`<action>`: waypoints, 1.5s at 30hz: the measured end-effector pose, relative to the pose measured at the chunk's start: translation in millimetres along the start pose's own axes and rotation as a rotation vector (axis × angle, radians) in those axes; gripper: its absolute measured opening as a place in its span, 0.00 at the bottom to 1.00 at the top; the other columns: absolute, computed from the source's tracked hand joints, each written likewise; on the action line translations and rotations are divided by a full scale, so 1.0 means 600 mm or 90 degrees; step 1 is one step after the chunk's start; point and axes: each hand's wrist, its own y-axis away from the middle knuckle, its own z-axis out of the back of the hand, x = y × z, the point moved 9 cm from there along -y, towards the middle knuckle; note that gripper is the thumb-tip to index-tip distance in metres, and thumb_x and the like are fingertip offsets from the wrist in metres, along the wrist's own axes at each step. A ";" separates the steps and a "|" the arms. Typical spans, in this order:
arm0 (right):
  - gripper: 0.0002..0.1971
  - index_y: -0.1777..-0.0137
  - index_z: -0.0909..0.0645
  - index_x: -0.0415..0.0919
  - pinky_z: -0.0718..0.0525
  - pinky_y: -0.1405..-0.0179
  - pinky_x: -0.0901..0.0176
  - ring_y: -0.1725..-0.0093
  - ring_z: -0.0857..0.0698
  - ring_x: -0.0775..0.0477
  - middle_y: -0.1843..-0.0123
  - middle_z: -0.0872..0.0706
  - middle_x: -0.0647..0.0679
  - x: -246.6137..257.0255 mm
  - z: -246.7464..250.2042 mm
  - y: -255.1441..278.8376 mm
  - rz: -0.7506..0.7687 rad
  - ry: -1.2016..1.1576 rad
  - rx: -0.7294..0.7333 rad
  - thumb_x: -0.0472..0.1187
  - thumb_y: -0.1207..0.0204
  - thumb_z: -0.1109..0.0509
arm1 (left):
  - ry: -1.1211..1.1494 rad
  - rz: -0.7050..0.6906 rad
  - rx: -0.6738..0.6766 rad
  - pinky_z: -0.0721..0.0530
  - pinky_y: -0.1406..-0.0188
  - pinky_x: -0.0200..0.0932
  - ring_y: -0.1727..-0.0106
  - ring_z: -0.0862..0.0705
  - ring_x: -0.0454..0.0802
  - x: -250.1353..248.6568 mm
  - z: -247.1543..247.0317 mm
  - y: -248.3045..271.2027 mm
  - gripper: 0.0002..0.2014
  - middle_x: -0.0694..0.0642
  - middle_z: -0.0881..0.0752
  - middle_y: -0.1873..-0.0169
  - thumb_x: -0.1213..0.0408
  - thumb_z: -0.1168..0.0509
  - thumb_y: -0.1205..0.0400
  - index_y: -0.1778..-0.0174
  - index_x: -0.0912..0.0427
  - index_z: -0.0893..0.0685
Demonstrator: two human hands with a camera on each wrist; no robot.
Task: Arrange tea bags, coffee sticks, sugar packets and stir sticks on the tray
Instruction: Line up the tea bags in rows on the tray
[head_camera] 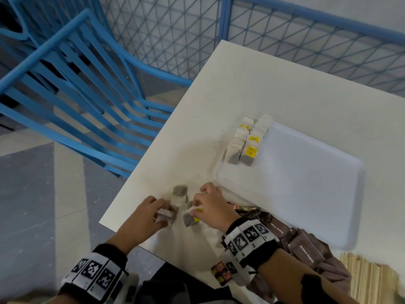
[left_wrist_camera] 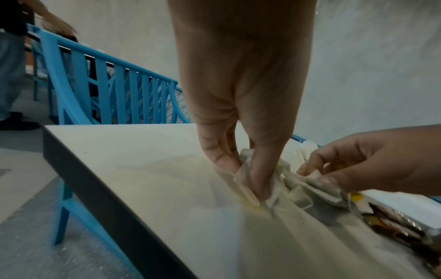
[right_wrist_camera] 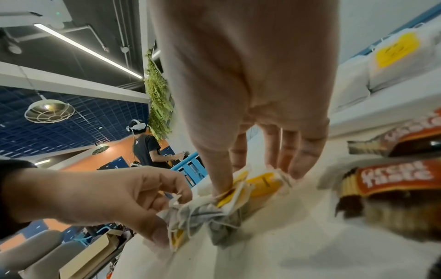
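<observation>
- Your left hand (head_camera: 146, 212) pinches one loose tea bag (head_camera: 164, 215); your right hand (head_camera: 210, 205) pinches another (head_camera: 192, 217), both on the worktop (head_camera: 219, 102) at 9 o'clock of the tray (head_camera: 311, 194).
- Lift each separately so the strings don't snag.
- Blur hides whether the strings are tangled.

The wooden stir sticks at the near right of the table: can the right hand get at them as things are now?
Probably yes, once freed. The right hand pinches a tea bag, so it must release that first. The stir sticks lie uncovered beside the forearm, with only the brown sugar packets between.
</observation>
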 end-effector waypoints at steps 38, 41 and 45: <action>0.10 0.54 0.18 0.45 0.17 0.53 0.63 0.58 0.15 0.53 0.57 0.14 0.53 -0.050 0.129 0.098 0.074 -0.545 -0.064 0.30 0.29 0.26 | 0.262 -0.016 0.081 0.23 0.62 0.37 0.61 0.24 0.46 -0.137 0.005 -0.095 0.15 0.52 0.22 0.57 0.60 0.27 0.31 0.53 0.50 0.24; 0.10 0.53 0.18 0.44 0.18 0.53 0.67 0.58 0.14 0.58 0.57 0.13 0.52 -0.023 0.139 0.104 0.120 -0.562 -0.011 0.28 0.29 0.27 | 0.301 -0.018 0.169 0.21 0.58 0.34 0.57 0.20 0.45 -0.171 -0.003 -0.106 0.16 0.51 0.18 0.54 0.68 0.30 0.23 0.41 0.53 0.22; 0.09 0.53 0.18 0.43 0.18 0.50 0.66 0.55 0.14 0.57 0.54 0.13 0.50 -0.022 0.152 0.101 0.134 -0.557 -0.035 0.28 0.28 0.28 | 0.374 -0.038 0.256 0.22 0.63 0.32 0.61 0.20 0.41 -0.212 -0.015 -0.100 0.14 0.50 0.17 0.59 0.64 0.33 0.30 0.48 0.53 0.18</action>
